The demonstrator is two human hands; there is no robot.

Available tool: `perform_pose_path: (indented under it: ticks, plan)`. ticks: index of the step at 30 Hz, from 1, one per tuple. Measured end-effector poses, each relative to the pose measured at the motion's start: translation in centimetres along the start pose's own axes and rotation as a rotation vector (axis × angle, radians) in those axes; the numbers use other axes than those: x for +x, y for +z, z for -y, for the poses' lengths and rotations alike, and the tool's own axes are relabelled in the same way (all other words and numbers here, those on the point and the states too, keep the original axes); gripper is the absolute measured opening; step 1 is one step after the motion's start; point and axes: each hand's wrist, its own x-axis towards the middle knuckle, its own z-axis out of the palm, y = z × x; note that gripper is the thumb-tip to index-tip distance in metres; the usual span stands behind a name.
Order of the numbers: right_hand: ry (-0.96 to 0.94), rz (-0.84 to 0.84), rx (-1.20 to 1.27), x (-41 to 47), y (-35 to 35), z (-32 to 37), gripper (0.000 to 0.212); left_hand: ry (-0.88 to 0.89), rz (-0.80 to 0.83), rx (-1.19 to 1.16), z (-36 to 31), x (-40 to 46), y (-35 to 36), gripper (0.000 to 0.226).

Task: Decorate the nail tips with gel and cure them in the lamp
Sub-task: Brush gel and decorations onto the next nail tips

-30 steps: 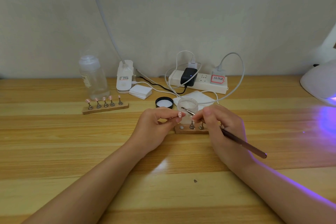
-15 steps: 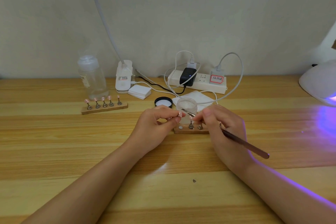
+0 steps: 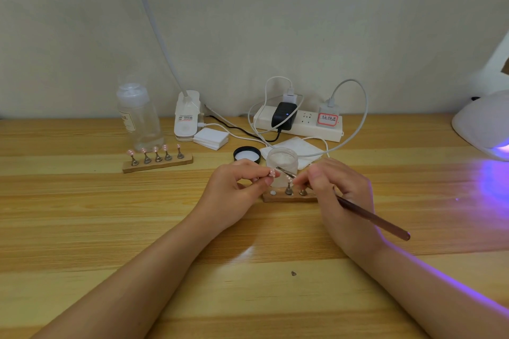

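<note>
Step in hand: gel decoration. Your left hand (image 3: 234,187) pinches 1 nail tip (image 3: 272,172) at frame centre; your right hand (image 3: 338,195) grips the brush (image 3: 371,219), bristles at that tip. Next: likely steady strokes, then the lamp (image 3: 484,124), far right. Open jar (image 3: 282,166): contents unclear; lid (image 3: 247,153) beside it.

The wooden table (image 3: 82,228) carries a power strip (image 3: 298,125) at 12 o'clock, a clear bottle (image 3: 139,118) at 10, a jar (image 3: 282,166) at centre.
</note>
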Motion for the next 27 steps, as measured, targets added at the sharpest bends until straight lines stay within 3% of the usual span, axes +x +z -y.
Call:
perform_pose_path:
  ticks: [13,19,27]
  plan:
    - [-0.043,0.011,-0.008,-0.12,-0.08,-0.11,0.046,-0.019,-0.01,0.013,0.09,0.03,0.01,0.026]
    - [0.016,0.039,-0.034,0.05,0.21,0.0,0.03,-0.023,-0.001,0.018,0.11,0.02,-0.04,0.024]
    - [-0.049,0.012,-0.011,-0.23,0.03,-0.41,0.049,-0.021,0.005,0.042,0.18,0.01,-0.04,0.022]
